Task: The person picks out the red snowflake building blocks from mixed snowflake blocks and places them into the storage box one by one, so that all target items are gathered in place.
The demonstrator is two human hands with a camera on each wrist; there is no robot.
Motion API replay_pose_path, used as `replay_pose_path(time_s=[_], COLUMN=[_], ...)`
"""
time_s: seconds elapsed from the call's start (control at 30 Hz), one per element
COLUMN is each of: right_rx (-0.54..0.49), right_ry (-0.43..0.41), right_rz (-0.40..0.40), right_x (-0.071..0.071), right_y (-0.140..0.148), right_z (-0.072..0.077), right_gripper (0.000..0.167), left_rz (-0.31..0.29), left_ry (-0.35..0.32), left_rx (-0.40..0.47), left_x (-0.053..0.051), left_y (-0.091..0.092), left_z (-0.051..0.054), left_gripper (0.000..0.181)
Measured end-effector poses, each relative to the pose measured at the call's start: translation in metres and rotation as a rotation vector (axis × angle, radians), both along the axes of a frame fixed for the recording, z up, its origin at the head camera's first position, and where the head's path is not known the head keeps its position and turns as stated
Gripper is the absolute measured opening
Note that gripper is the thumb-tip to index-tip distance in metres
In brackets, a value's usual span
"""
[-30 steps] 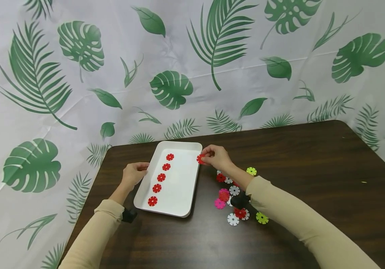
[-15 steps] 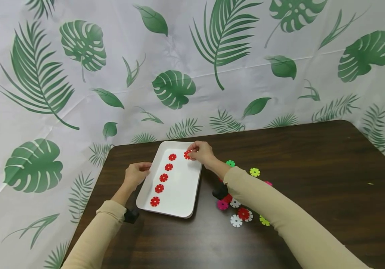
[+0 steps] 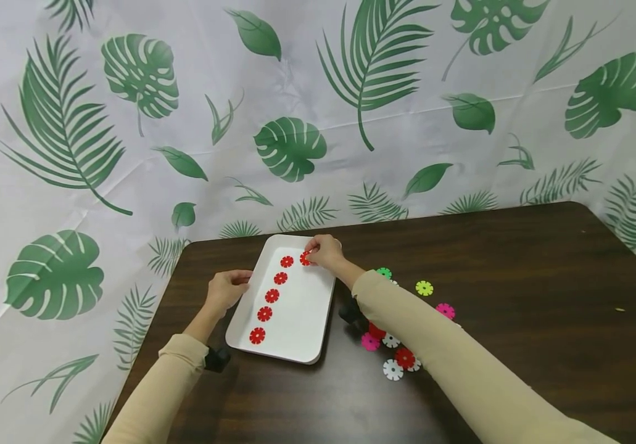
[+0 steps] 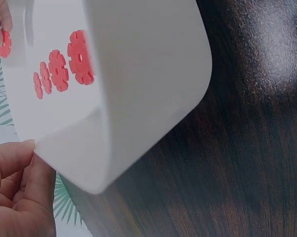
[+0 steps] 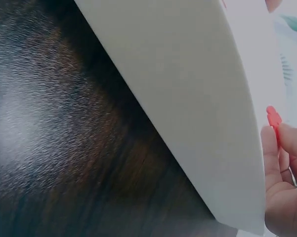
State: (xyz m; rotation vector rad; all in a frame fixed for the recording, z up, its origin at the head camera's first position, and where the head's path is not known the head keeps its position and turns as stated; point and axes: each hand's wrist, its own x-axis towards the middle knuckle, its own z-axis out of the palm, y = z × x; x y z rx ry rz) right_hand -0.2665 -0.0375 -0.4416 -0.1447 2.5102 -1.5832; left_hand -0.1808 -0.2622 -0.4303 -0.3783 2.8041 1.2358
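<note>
A white tray [image 3: 301, 327] lies on the table with a slanting column of several red notched discs [image 3: 272, 296] along its left side. At the tray's left rim, my left hand [image 3: 226, 290] pinches the edge between thumb and fingers, as the left wrist view confirms. My right hand [image 3: 326, 253] is over the tray's far right corner. Between its thumb and finger it holds another red notched disc [image 5: 274, 117], to the right of the column's topmost disc. Whether this held disc touches the tray floor, I cannot tell.
Right of the tray, loose notched discs lie on the dark wooden table [image 3: 517, 296]: white [image 3: 393, 370], pink [image 3: 445, 310], yellow [image 3: 424, 288], green [image 3: 384, 273] and red [image 3: 404, 357]. My right forearm covers part of them. A leaf-printed curtain [image 3: 212, 123] hangs behind the table.
My right hand has carried the red disc leftward from beyond the tray's right rim to inside it, near the column's top. The left hand has stayed at the rim.
</note>
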Motion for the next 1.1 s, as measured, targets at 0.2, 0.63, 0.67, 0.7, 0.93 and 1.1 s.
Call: replay_pose_path(time_s=[0.2,0.63,0.67,0.7,0.93,1.1], right_rx=[0.033,0.112,0.111,0.109,0.105,0.125], right_ry=[-0.009,-0.013,-0.017,-0.021,-0.002,0.015], right_rz=[-0.004,-0.062,-0.066,-0.069,-0.057,-0.055], right_x=[-0.005,-0.007,-0.007,-0.008,-0.010,-0.010], right_y=[-0.006,-0.014,-0.015,-0.015,-0.016,-0.017], right_z=[0.000,-0.006,-0.007,-0.008,-0.014,-0.015], right_gripper=[0.011,0.009,0.009,0.009,0.009,0.008], left_rz=[-0.012,-0.008,-0.006,-0.001,0.012,0.010], left_ry=[0.020,0.039,0.037,0.033,0.017,0.025], left_rx=[0.000,-0.011,-0.012,-0.009,-0.013,-0.018], left_x=[0.000,0.000,0.000,0.000,-0.001,-0.002], left_y=[-0.001,-0.001,-0.001,-0.001,-0.002,-0.002], left_z=[0.001,-0.002,-0.002,-0.002,-0.003,-0.002], left_gripper=[0.028,0.027,0.027,0.027,0.027,0.027])
